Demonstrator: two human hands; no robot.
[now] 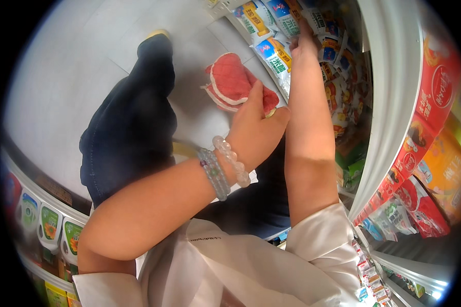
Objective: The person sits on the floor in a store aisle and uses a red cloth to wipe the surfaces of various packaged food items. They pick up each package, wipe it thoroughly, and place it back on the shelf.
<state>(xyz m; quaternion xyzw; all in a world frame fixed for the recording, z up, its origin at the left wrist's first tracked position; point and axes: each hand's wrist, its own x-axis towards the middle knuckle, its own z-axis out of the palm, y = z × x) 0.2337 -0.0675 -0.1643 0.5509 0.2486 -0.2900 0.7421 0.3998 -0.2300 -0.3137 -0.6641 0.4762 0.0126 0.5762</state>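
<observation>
We see the low shelf [394,102] well stocked with packets already. Our right hand [303,43] reaches deep among the white rice packets [276,56], grip hidden, so we cannot tell it. Our left hand [256,125] pinches a red cloth [233,82], wiping unfinished.

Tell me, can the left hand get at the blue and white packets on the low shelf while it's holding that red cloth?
Probably not freely. The left hand is closed on the red cloth, and the right hand already reaches the packets, with its forearm lying across the way.
</observation>
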